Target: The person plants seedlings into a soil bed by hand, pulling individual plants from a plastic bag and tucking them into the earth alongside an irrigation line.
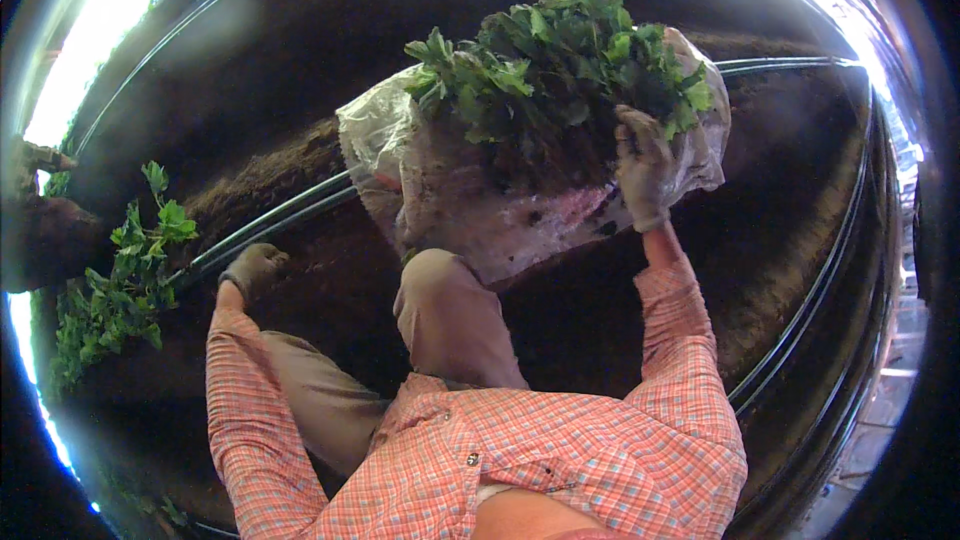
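Ahead of me a pale plastic sack [375,135] lies opened out, with a heap of leafy green plant cuttings or seedlings [555,52] on it. Dark stems or roots face my side, and the sack's plastic is soiled. My right hand [643,165], in a dirty work glove, reaches to the heap's right side, against the leaves and sack. Whether its fingers grip anything is unclear. Out to the left, my gloved left hand [256,268] is low over dark soil, beside the thin pipes [277,214]. Its fingers look curled, and their inner side is hidden.
Leafy plants [127,277] stand in the soil at left, near a dark, unclear shape [52,232]. Paired thin lines [817,292] curve along the soil bed at right. My raised knee [450,307] is close to the sack's near edge.
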Available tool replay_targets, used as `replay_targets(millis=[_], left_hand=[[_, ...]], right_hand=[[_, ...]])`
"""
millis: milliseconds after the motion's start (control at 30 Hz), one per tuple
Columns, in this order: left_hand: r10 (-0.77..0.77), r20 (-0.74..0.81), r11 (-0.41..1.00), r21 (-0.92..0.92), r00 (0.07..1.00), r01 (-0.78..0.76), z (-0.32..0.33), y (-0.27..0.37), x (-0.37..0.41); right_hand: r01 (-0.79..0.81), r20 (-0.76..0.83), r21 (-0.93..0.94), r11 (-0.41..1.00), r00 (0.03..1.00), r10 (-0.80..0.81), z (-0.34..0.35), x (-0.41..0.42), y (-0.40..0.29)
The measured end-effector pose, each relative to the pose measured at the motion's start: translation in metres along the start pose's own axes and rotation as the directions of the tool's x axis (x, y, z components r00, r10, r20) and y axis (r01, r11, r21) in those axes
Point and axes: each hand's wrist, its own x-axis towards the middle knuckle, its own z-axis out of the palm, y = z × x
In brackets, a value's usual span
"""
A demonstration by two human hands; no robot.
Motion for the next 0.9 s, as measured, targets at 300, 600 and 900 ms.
replay_targets(millis=[300, 600, 900], left_hand=[[-0.055, -0.176, 0.977, 0.194, 0.983, 0.089, 0.020, 0.012, 0.013], [-0.067, -0.255, 0.977, 0.179, 0.965, 0.115, 0.037, -0.021, 0.035], [0.085, -0.342, 0.990, 0.137, 0.936, -0.039, 0.046, -0.032, 0.033]], right_hand=[[-0.291, 0.467, -0.670, 0.683, 0.550, 0.692, 0.085, 0.016, 0.030], [-0.493, 0.351, -0.424, 0.760, 0.684, 0.640, 0.063, 0.027, 0.021], [-0.750, 0.793, 0.610, -0.258, 0.570, 0.216, 0.017, 0.021, -0.025]])
